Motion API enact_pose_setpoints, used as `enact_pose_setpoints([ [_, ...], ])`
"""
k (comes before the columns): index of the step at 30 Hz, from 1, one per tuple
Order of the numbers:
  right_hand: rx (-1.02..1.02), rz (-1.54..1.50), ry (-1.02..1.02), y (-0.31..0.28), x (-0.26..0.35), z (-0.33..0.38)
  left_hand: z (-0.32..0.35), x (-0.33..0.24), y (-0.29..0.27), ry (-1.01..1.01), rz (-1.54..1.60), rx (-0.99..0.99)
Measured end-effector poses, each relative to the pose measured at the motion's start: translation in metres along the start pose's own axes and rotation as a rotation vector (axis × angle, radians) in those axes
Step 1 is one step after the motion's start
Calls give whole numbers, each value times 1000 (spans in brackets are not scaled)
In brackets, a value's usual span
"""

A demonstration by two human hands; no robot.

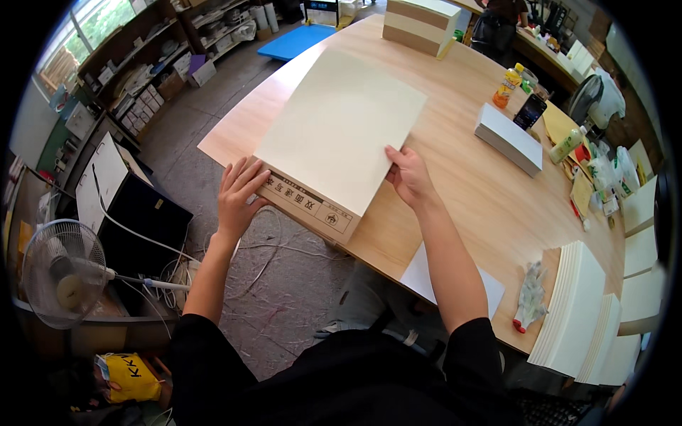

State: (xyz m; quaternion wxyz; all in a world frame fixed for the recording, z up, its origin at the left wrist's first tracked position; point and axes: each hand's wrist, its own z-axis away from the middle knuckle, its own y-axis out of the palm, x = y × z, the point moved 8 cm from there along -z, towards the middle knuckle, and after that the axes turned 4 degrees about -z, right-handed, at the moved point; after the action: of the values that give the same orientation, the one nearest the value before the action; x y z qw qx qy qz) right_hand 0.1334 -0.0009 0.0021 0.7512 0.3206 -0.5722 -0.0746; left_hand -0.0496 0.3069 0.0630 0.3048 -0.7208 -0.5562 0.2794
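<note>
A thick stack of large cream-covered paper pads point(341, 121) lies at an angle on the table's left part, with a brown printed band point(312, 206) along its near side. My left hand point(240, 190) grips the near left corner, fingers over the top edge and thumb low against the banded side. At the right edge, my right hand point(410, 174) is closed, its thumb on top and the other fingers curled at the side, partly hidden. Whether the right fingers hold one cover or the whole stack, I cannot tell.
On the wooden table point(440, 206) are a banded paper block point(419, 28), a white paper stack point(508, 138), a phone point(530, 111), bottles point(507, 85), white sheets point(455, 280), a glove point(531, 295) and cream pads point(572, 312). A fan point(64, 273) stands left. Someone is at the back.
</note>
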Motion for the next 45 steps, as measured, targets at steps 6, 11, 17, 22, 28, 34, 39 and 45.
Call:
enact_pose_setpoints([
  [6, -60, 231, 49, 5, -24, -17, 23, 62, 31, -340, 417, 135],
  [11, -38, 272, 97, 8, -19, -15, 32, 85, 56, -497, 790, 252],
  [17, -95, 532, 116, 7, 21, 30, 32, 86, 61, -464, 771, 279],
  [22, -293, 775, -322, -68, 99, 211, 43, 121, 57, -580, 883, 443],
  [28, -1090, 1430, -458, -227, 115, 413, -123, -69, 28, -359, 1035, -277],
  [34, -1010, 1585, -510, -228, 83, 430, -160, -521, 62, 714, 1200, 629],
  [39, -1047, 1488, -539, -211, 85, 443, -112, -697, 62, 998, 1193, 420],
  [45, -984, 1420, -812, -144, 103, 514, -48, -773, 62, 1320, 1155, 493],
])
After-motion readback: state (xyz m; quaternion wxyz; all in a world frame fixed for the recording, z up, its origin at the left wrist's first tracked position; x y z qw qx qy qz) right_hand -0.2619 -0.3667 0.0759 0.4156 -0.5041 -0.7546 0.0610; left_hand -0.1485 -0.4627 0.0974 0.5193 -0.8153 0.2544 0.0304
